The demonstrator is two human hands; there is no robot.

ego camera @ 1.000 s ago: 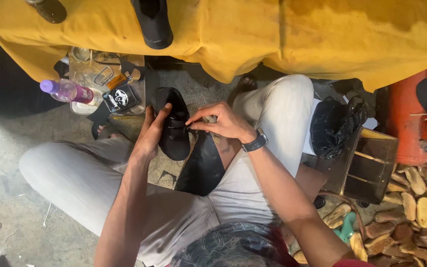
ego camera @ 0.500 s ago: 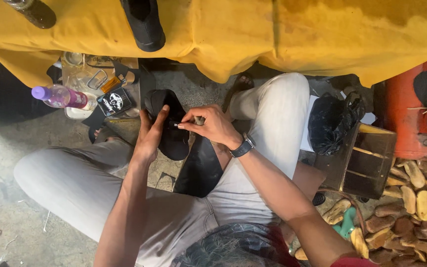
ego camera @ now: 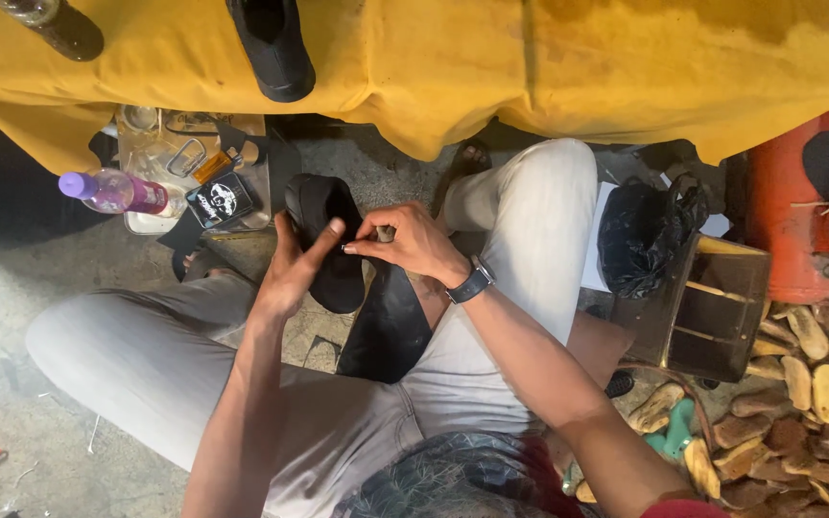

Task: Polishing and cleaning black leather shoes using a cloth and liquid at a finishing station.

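Since the earlier frame, the right hand [ego camera: 413, 240] has been drawn slightly back across the shoe [ego camera: 326, 245]. Its fingers are pinched shut on a small tool [ego camera: 385, 233], too small to identify. The shoe is cupped from the left by the left hand [ego camera: 292, 270], above a black sheet [ego camera: 386, 331]. A bottle [ego camera: 115, 192] lies left of the shoe.

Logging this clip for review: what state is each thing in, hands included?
Left hand: cradling the black shoe, fingers spread along it.
Right hand: fingers pinched at the shoe's edge, watch on wrist.
Black shoe: held above the lap, sole side partly up.
Plastic bottle: lying on its side, purple cap on.
Black bag: crumpled, sitting on the wooden box.
Yellow cloth: draped, stained.
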